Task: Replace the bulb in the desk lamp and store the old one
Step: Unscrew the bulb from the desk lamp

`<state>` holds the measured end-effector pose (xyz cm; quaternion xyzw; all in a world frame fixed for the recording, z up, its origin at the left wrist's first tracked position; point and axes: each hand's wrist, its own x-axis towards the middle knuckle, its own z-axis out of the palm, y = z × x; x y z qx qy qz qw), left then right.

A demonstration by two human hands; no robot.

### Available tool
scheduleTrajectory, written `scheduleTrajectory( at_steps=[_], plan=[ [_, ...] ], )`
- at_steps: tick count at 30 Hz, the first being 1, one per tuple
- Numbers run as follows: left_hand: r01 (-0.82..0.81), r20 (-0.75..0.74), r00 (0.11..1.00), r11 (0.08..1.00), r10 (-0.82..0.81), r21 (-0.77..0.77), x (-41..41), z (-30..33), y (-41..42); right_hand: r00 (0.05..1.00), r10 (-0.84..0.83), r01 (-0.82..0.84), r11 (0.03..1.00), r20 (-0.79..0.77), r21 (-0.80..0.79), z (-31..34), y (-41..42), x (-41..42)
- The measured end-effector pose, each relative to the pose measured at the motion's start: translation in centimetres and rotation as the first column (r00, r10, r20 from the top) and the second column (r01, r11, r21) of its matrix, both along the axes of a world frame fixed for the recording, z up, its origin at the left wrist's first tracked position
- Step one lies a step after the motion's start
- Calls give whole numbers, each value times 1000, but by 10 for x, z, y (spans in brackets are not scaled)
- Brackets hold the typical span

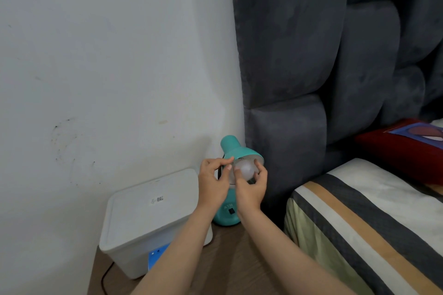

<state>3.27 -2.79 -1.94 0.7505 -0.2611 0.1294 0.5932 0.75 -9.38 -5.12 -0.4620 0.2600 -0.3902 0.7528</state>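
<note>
Right hand (251, 187) cupped around bulb (247, 170)

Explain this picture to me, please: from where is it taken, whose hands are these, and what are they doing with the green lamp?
There is no machine here. A person wears a camera on the head, so you look forward and down at that person's own two bare hands.

The left hand touches the rim of the lamp shade, as if to steady it. The right hand has its fingers around the white bulb, which sits in the mouth of the shade. Whether the bulb is being screwed in or out, one picture cannot tell.

The lamp stands on a wooden surface, beside a closed white plastic box. To the right are a bed and its grey padded headboard.
</note>
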Motion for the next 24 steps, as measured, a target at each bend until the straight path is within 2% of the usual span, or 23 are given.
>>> scheduleTrajectory(
  at_steps=[2,8,10,15,20,24],
  plan=[
    [0,2,1000,1000,0,1,-1,0,0,1000,15,-16,996,13,91,2,1,1],
    [4,5,1000,1000,-4,-6,-1,1,1,999,0,-3,997,-38,-77,4,-3,-4],
    [3,5,1000,1000,-3,-2,0,0,1,999,-13,10,998,-43,-67,5,-2,-4],
    [2,2,1000,1000,-2,-3,0,0,1,995,-5,12,997,-96,80,4,1,1],
    [-2,1,1000,1000,2,1,0,0,0,998,2,3,996,-57,87,4,0,0],
    [-3,11,1000,1000,3,-1,1,0,1,998,-44,44,999,-52,1,8,0,-4]
  ],
)
